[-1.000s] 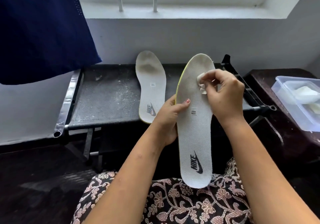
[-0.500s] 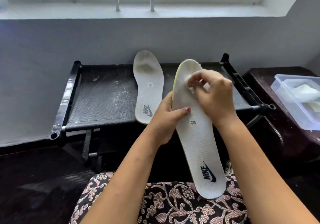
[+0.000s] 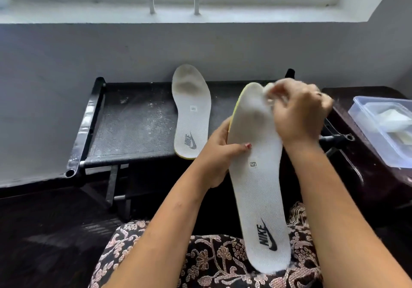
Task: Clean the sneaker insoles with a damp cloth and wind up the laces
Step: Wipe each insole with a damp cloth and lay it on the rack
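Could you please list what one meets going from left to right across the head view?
Black stand → lying insole → left hand → held insole → right hand pinching the cloth → clear container.

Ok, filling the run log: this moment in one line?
left hand: grips insole | right hand: pinches cloth at its toe end | other insole: on black stand

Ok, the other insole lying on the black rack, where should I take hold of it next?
Grip the spare insole at its heel, the logo end, from the near side. It lies flat on the rack with that heel at the front edge nearest you, so thumb over and fingers under should slip in there.
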### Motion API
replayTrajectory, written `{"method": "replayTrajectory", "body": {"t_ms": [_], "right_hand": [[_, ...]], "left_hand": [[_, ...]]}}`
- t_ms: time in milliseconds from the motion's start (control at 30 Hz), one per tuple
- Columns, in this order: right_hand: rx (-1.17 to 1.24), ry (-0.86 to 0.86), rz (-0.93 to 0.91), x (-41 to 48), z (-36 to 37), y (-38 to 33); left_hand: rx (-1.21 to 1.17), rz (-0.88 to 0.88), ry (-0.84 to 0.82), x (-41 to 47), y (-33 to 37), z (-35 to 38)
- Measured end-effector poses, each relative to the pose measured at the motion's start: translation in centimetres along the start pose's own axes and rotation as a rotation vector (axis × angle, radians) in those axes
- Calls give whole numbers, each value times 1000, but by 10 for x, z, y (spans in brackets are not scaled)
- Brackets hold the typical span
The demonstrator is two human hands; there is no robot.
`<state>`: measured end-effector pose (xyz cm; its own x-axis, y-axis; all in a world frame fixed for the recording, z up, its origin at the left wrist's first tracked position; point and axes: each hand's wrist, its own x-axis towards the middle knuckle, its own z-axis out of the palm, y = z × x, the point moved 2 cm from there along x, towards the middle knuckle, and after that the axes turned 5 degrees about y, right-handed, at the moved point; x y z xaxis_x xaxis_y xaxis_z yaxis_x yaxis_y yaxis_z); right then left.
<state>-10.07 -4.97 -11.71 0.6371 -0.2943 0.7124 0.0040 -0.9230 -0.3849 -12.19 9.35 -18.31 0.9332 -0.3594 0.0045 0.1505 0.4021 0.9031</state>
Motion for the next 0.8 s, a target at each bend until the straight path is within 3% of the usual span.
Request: {"method": "replayTrajectory", "body": {"t_ms": [67, 133, 233, 300, 400, 500, 567, 667, 800], "right_hand": [[-42, 45, 147, 8, -6, 19], [22, 103, 170, 9, -14, 20], [309, 108, 78, 9, -23, -3], [502, 7, -5, 0, -20, -25], [270, -57, -88, -9, -4, -31], [-52, 38, 122, 6, -1, 8], [-91, 74, 254, 13, -9, 32], [154, 101, 231, 9, -23, 19], [537, -172, 48, -11, -23, -29]], "left_hand": [[4, -8, 0, -1, -1, -1], [-20, -1, 16, 1, 1, -3], [-49, 5, 44, 4, 2, -1], [-34, 7, 53, 5, -1, 2], [10, -14, 9, 3, -4, 7], [-12, -27, 10, 1, -2, 5], [-40, -16, 33, 1, 1, 1], [-28, -15, 56, 3, 2, -3], [-75, 32, 89, 4, 2, 3]]}}
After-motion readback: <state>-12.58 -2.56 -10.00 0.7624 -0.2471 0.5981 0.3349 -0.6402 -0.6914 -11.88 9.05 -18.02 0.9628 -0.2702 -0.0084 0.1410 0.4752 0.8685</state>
